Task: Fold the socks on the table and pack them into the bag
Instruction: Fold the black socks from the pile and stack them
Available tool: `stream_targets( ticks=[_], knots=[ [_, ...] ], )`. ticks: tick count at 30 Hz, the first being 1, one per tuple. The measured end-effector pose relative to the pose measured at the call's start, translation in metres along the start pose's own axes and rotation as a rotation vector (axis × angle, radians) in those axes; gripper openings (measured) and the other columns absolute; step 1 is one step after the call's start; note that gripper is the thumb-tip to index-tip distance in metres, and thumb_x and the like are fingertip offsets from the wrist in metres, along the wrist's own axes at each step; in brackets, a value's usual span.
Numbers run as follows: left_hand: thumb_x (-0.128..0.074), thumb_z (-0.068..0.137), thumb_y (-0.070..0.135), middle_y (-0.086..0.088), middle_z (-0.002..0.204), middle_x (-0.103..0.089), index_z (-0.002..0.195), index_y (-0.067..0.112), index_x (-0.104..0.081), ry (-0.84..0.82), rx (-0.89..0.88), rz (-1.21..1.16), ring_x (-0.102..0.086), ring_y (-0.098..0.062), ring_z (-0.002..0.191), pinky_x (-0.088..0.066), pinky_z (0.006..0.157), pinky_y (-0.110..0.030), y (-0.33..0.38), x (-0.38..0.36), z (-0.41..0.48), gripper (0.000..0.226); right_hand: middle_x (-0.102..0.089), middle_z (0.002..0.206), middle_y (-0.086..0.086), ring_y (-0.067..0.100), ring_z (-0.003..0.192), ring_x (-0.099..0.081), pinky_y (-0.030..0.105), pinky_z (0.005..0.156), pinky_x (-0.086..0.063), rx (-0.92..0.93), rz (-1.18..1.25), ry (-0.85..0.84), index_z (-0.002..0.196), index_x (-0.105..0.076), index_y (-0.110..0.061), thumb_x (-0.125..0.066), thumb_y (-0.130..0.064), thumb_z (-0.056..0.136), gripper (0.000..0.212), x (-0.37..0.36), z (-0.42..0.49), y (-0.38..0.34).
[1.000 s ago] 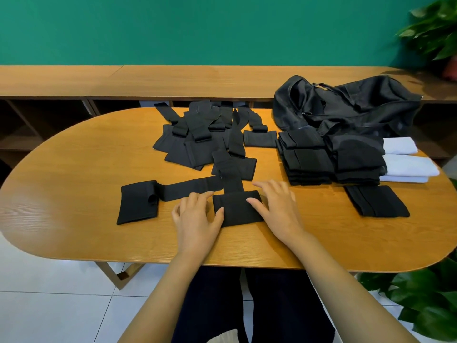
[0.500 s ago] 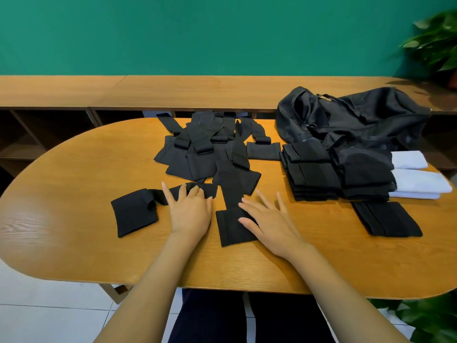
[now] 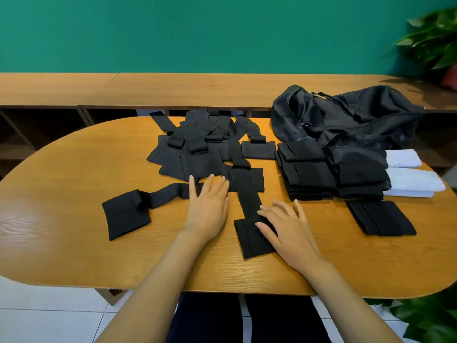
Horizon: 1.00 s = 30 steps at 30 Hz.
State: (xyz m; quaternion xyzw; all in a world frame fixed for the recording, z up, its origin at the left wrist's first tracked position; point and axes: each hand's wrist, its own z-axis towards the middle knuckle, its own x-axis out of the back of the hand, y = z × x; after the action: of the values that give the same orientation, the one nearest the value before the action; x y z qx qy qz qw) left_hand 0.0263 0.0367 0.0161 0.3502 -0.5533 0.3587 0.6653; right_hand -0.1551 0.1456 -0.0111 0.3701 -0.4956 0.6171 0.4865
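A long black sock (image 3: 248, 209) lies stretched toward me on the wooden table (image 3: 74, 243). My right hand (image 3: 286, 226) rests flat on its near end, fingers spread. My left hand (image 3: 210, 204) lies flat on the end of another black sock (image 3: 128, 211) that runs off to the left. A heap of unfolded black socks (image 3: 202, 149) sits behind both hands. Stacks of folded black socks (image 3: 329, 172) stand at the right, with one folded pair (image 3: 380, 217) in front of them. The black bag (image 3: 346, 117) slumps at the far right.
Folded white socks (image 3: 413, 179) lie beside the black stacks. A wooden shelf bench (image 3: 173, 90) runs behind the table under a green wall. Potted plants (image 3: 435, 40) stand at the far right, and leaves show at the lower right corner.
The sock under my right hand went from folded to stretched out long. My left hand slid up and left onto the other sock. The camera tilted slightly.
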Motion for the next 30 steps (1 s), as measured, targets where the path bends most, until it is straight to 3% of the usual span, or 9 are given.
stream_targets(
  ticks=[3, 9, 14, 18, 23, 26, 30],
  knots=[
    [-0.020, 0.106, 0.038, 0.009, 0.161, -0.018, 0.155, 0.026, -0.017, -0.076, 0.000, 0.019, -0.009, -0.016, 0.149, 0.012, 0.115, -0.059, -0.001, -0.009, 0.001, 0.050, -0.058, 0.132, -0.016, 0.009, 0.135, -0.037, 0.046, 0.120, -0.010, -0.017, 0.005, 0.029, 0.125, -0.061, -0.032, -0.010, -0.066, 0.095, 0.068, 0.002, -0.002, 0.000],
    [-0.019, 0.105, 0.044, 0.007, 0.161, -0.018, 0.155, 0.022, -0.017, -0.095, 0.125, 0.017, -0.008, -0.021, 0.150, 0.012, 0.114, -0.061, -0.010, -0.010, 0.005, 0.055, -0.060, 0.129, -0.015, 0.013, 0.133, -0.041, 0.048, 0.118, -0.011, -0.063, -0.046, 0.047, 0.123, -0.063, -0.030, -0.017, -0.062, 0.095, 0.063, 0.004, -0.013, -0.001],
    [-0.021, 0.104, 0.046, 0.006, 0.162, -0.016, 0.155, 0.022, -0.017, -0.078, 0.118, -0.059, -0.003, -0.019, 0.150, 0.014, 0.113, -0.058, -0.005, -0.011, -0.003, 0.056, -0.043, 0.146, -0.021, 0.010, 0.143, -0.024, 0.050, 0.120, 0.001, -0.049, -0.054, -0.051, 0.140, -0.048, -0.036, -0.002, -0.071, 0.090, 0.077, 0.009, -0.018, -0.002],
    [-0.032, 0.103, 0.044, 0.010, 0.159, -0.025, 0.152, 0.026, -0.025, 0.036, -0.001, -0.304, -0.007, -0.007, 0.148, 0.015, 0.118, -0.049, 0.005, -0.009, -0.032, 0.053, -0.031, 0.153, -0.022, 0.006, 0.146, -0.013, 0.048, 0.120, 0.005, -0.005, 0.002, -0.056, 0.146, -0.039, -0.039, -0.005, -0.071, 0.090, 0.073, 0.012, -0.023, 0.000],
    [-0.051, 0.090, 0.060, 0.027, 0.149, -0.031, 0.141, 0.042, -0.039, -0.096, -0.234, -0.618, -0.011, 0.014, 0.140, 0.007, 0.121, -0.038, 0.011, -0.006, -0.069, 0.055, -0.045, 0.144, -0.018, 0.004, 0.141, -0.025, 0.045, 0.121, -0.006, -0.031, 0.064, 0.036, 0.135, -0.052, -0.036, -0.009, -0.072, 0.092, 0.071, 0.012, -0.035, 0.013],
    [-0.060, 0.081, 0.067, 0.028, 0.148, -0.030, 0.140, 0.039, -0.045, -0.113, -0.300, -0.566, -0.009, 0.016, 0.139, 0.009, 0.121, -0.036, 0.011, -0.013, -0.077, 0.067, -0.051, 0.138, -0.019, 0.004, 0.137, -0.030, 0.040, 0.120, -0.006, -0.041, 0.083, 0.068, 0.131, -0.057, -0.035, -0.008, -0.072, 0.092, 0.072, 0.011, -0.039, 0.014],
    [-0.052, 0.081, 0.069, 0.022, 0.148, -0.039, 0.135, 0.036, -0.054, -0.035, -0.313, -0.513, -0.011, 0.016, 0.139, 0.010, 0.121, -0.035, 0.012, -0.016, -0.079, 0.063, -0.052, 0.137, -0.020, 0.003, 0.137, -0.030, 0.035, 0.120, -0.004, -0.033, 0.138, 0.095, 0.128, -0.060, -0.035, -0.009, -0.076, 0.089, 0.076, 0.011, -0.040, 0.013]
  ],
)
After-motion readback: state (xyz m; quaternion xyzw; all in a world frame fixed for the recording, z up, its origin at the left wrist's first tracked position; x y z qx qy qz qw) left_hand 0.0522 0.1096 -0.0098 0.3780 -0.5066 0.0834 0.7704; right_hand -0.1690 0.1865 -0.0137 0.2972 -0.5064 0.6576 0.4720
